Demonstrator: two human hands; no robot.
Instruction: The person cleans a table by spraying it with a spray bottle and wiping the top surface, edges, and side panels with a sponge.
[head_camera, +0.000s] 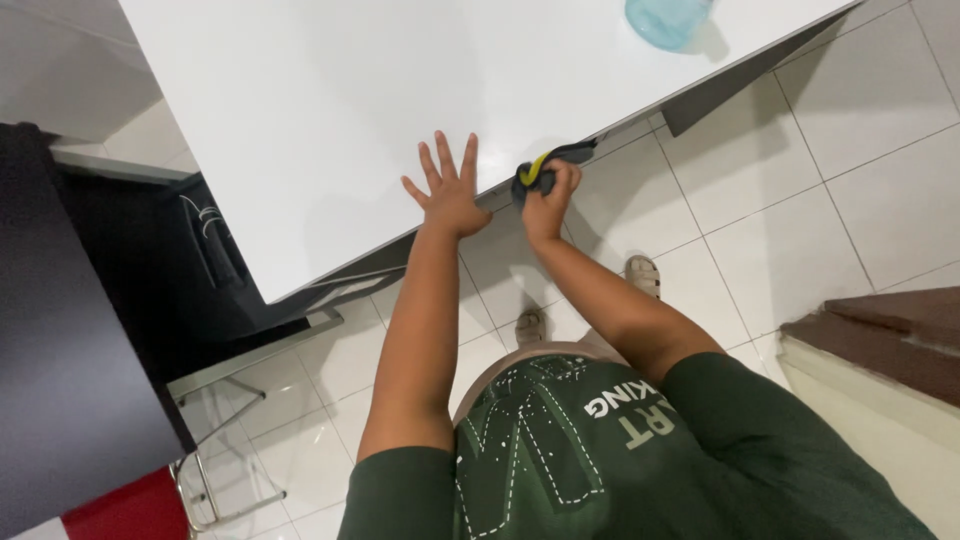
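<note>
A person leans over a white table (300, 120), wiping its near edge with a small cloth.

Seen from above: the table fills the upper frame over a pale tiled floor (850, 200). The left hand (448, 190) lies flat on the tabletop by the edge, fingers spread apart, bracing. The right hand (550, 195) is closed tightly on a bunched dark cloth with a yellow strip (545, 168), pressed against the table's edge. To wipe well, it likely helps to keep the cloth flat on the rim and the bracing palm steady. A pale blue container (668, 18) is cut off at the top; the table's underside and the cloth's full size are hidden.
</note>
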